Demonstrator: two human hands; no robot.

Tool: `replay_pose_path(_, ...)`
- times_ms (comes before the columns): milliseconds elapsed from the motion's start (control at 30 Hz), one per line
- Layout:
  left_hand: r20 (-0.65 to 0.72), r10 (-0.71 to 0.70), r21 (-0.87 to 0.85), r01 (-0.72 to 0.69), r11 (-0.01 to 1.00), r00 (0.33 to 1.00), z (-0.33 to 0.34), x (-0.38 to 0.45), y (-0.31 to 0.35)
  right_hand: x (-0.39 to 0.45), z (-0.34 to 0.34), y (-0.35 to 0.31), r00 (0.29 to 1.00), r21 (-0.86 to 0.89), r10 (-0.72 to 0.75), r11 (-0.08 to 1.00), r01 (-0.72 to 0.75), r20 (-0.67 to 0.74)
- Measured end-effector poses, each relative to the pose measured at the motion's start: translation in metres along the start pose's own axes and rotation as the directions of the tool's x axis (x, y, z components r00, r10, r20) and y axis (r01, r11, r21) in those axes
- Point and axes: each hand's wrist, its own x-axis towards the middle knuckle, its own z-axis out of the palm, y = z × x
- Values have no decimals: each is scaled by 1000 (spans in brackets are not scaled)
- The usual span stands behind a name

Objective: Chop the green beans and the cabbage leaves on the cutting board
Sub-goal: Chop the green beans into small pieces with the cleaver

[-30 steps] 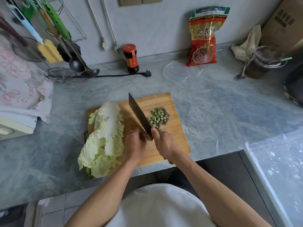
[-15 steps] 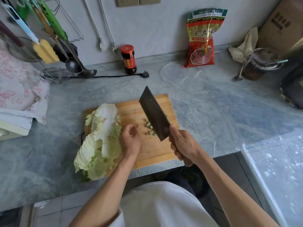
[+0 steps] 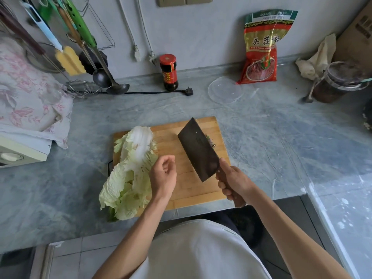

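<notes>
Two jobs sit on our cutting board [image 3: 193,190]: the cabbage leaves [image 3: 130,170] lie whole along its left edge, their leafy ends hanging past the near-left corner onto the desk [image 3: 271,141], and the chopped green beans [image 3: 210,140] sit as a small heap toward the far-right corner, mostly hidden behind the cleaver [image 3: 198,150]. We judge the beans done and the cabbage not yet begun.

Our right hand [image 3: 233,181] has its grip wrapped firmly round the wooden handle, blade raised off the board and tilted, its flat toward us. Our left hand [image 3: 164,176] hovers just beside the cabbage with fingers loosely curled, holding nothing.

From here the main risk is the blade coming down while our left fingers are beside the leaves. The overhanging leaves could also slide or tip off the near edge of the desk once pressed. The bean heap lies close to the board's right edge, so a sweep of the cleaver could scatter pieces onto the desk.
</notes>
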Motion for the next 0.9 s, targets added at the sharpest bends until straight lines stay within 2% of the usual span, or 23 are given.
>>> replay_pose_path(133, 38, 23, 84, -26, 996, 999, 8, 5, -3, 0, -13, -4, 1000, 35, -8, 999, 8, -8)
replay_pose_path(233, 58, 87, 249, -98, 963, 995, 19, 11, -3, -6, -12, -15, 998, 42, -56, 998, 55, 24)
replay_pose_path(333, 124, 156, 327, -189, 926, 980, 33, 25, -9, -9, -13, -30, 986, 9, -147, 989, 148, -82)
replay_pose_path(400, 203, 173, 262, -223, 939, 964, 43, 38, -10, -4, -17, -38, 948, -119, -228, 971, 206, -220)
replay_pose_path(467, 242, 195, 278, -261, 925, 950, 50, 51, -9, 2, -23, -41, 905, -290, -291, 936, 202, -309)
replay_pose_path(600, 363, 266, 491, -426, 760, 893, 66, 73, 7, 15, -27, -35, 886, -524, -316, 846, 101, -338)
replay_pose_path(700, 486, 224, 451, -462, 764, 845, 84, 91, 15, 21, -20, -26, 877, -570, -340, 816, 95, -340)
replay_pose_path(800, 560, 289, 338, -533, 776, 776, 93, 93, 17, 21, -12, -18, 885, -595, -346, 797, 102, -312)
replay_pose_path(900, 577, 263, 327, -515, 792, 773, 84, 82, 17, 13, -8, -18, 886, -503, -338, 852, 144, -319)
